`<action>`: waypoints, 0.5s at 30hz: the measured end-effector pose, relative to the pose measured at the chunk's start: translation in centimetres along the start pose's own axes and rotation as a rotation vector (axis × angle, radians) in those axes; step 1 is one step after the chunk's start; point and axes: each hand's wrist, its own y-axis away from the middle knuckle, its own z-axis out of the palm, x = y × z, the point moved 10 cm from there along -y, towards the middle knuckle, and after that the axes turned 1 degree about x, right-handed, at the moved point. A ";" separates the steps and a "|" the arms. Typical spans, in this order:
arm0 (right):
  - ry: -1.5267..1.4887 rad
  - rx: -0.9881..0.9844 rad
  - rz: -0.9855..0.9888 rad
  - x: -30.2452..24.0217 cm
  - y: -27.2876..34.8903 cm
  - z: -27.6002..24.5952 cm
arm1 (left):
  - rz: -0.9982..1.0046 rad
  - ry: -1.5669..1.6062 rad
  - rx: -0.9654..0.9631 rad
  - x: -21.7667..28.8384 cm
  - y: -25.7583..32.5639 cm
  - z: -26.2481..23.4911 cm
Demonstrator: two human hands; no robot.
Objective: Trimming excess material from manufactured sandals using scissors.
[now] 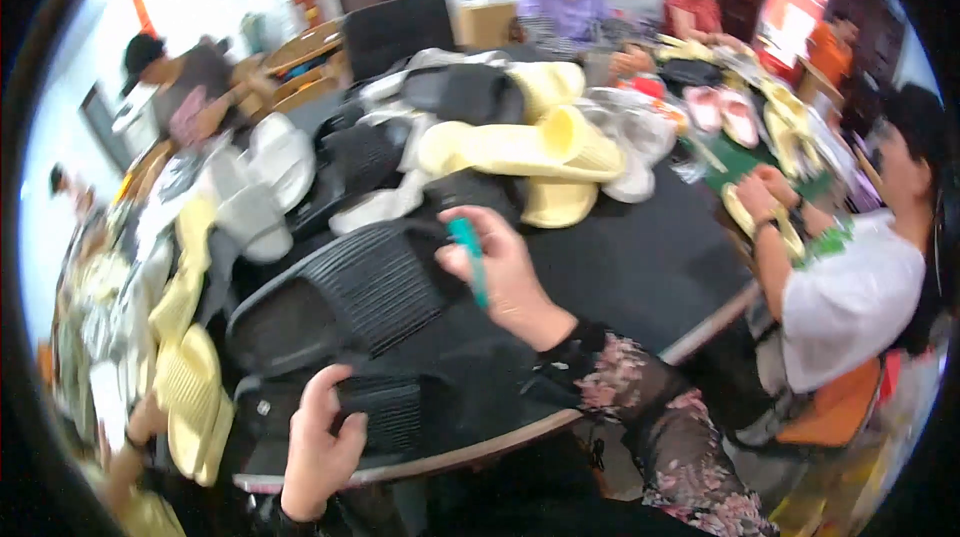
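Observation:
Two black ridged slippers lie on the black table in front of me. The larger-looking slipper (385, 287) points its ridged strap to the right. Nearer the front edge is the other slipper (395, 411), partly covered by my left hand (325, 442). That hand is over its heel end, index finger and thumb apart, with nothing seen between them. My right hand (510, 282) is raised just right of the larger slipper's strap. It grips a slim teal tool (467, 259); the tool's tip is too blurred to make out.
A heap of yellow (520, 152), grey and black slippers covers the table's far side. At the left are more yellow slippers (192, 392). A person in a white shirt (850, 292) sits at the right, handling a yellow slipper; others sit at the back.

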 end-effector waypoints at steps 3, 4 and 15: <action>-0.077 0.043 0.010 0.1 0.0 0.0 | 0.072 -0.119 -0.121 1.1 0.3 -0.2; -0.098 0.048 0.021 0.3 0.0 0.1 | 0.067 -0.095 -0.160 0.8 0.3 -0.2; -0.123 0.059 0.023 -0.3 -0.5 -1.1 | 0.428 -0.188 -0.494 3.2 1.6 0.2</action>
